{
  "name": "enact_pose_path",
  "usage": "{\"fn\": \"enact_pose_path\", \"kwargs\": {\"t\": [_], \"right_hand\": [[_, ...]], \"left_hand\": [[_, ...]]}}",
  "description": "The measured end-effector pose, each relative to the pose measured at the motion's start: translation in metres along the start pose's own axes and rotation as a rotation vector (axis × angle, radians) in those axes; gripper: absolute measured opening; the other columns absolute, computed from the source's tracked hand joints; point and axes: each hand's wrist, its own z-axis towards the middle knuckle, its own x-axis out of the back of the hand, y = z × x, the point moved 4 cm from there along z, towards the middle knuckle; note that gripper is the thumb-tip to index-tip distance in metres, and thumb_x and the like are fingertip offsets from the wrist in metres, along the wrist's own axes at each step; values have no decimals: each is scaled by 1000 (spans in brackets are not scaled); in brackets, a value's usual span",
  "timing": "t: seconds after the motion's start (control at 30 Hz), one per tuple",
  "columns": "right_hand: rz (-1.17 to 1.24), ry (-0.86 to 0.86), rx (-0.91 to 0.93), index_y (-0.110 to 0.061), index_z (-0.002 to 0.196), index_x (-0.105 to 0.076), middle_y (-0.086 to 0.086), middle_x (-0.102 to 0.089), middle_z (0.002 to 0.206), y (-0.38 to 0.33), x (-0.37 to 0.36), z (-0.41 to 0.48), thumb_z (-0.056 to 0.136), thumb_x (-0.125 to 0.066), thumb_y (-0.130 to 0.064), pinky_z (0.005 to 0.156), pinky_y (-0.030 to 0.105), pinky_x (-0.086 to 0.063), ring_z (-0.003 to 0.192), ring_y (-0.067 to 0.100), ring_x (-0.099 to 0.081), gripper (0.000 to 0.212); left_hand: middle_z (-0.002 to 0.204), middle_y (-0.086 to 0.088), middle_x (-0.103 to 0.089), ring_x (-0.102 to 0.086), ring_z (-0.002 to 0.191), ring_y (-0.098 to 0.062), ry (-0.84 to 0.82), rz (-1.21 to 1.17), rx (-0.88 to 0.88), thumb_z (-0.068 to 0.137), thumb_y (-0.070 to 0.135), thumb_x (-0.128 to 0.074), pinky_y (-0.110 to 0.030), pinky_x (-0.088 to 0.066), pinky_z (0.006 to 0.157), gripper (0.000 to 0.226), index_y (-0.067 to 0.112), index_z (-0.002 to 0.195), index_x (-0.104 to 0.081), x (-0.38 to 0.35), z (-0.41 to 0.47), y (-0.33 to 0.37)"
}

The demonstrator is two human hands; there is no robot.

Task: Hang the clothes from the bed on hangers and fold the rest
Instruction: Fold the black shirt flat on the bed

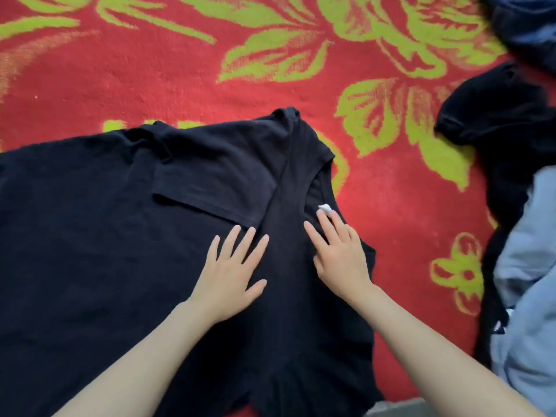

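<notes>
A black T-shirt lies spread across the red bedcover, one sleeve folded in over its body and its collar pointing to the right. My left hand presses flat on the shirt just below the folded sleeve, fingers straight and spread. My right hand rests flat on the shirt beside the neckline, its fingertips next to a small white label. Neither hand grips any cloth.
The red bedcover with green flowers stretches to the far side. At the right edge lies a pile of clothes: a black garment, a light blue garment and dark blue cloth at the top corner.
</notes>
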Motion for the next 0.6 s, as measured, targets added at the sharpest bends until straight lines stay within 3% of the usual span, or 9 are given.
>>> {"fn": "enact_pose_path", "kwargs": {"t": [0.07,0.1,0.17,0.2,0.27,0.33,0.47,0.53,0.6], "right_hand": [[99,44,-252,1,117,-64,28,-55,126,15,1,-47,59,-74,6,84,52,-49,117,46,-52,59],[152,29,-387,1,121,-60,28,-53,129,23,-3,-72,66,-71,6,88,52,-47,120,46,-50,56],[280,-96,-621,-2,132,-50,22,-47,135,37,-16,-125,82,-63,-4,97,47,-39,125,39,-44,52],[359,-149,-714,-4,135,-46,17,-48,133,42,-21,-153,87,-59,-10,98,43,-37,124,34,-44,51],[528,-234,-876,-7,138,-40,8,-53,121,46,-35,-194,91,-56,-18,92,34,-38,110,25,-51,51],[662,-320,-983,-9,138,-40,1,-53,107,44,-45,-223,91,-58,-24,81,28,-40,92,17,-53,53],[761,-421,-1050,-9,127,-45,0,-50,94,31,-61,-253,86,-65,-27,73,25,-33,88,17,-50,49],[813,-480,-1075,-8,118,-49,5,-53,95,24,-67,-255,84,-68,-26,74,26,-34,92,20,-51,43],[817,-549,-1050,-6,90,-55,8,-55,84,22,-66,-255,82,-69,-24,69,30,-34,83,20,-51,24]], "left_hand": [[158,-9,5,5,145,-30,-59,13,-15,93,55,-36,-47,-3,116,79,26,146,15,-15,-33,29],[156,-16,-16,-15,143,-35,-45,9,-18,87,53,-52,-50,-19,113,81,22,150,-13,-20,-48,43],[126,-18,-59,-57,116,-35,95,-91,-33,60,44,-83,-48,-50,89,74,14,124,-62,-34,-79,72],[109,-14,-68,-66,100,-31,174,-122,-38,49,38,-89,-43,-56,77,67,12,108,-72,-41,-94,89],[82,-7,-70,-69,73,-27,200,-221,43,39,26,-94,-34,-56,58,51,11,84,-76,-63,-116,115],[69,-5,-64,-63,62,-27,114,-380,244,44,21,-93,-34,-51,49,35,11,70,-70,-88,-132,135],[106,-7,-57,-51,103,-28,-131,-619,872,87,32,-61,-39,-41,81,22,14,99,-57,-129,-159,149],[118,-17,-52,-47,111,-35,-53,-909,1145,86,23,-64,-41,-38,87,35,6,113,-50,-143,-166,148],[121,-20,-49,-47,112,-36,46,-1213,1237,84,14,-67,-41,-38,92,52,1,125,-39,-154,-170,154]]}}
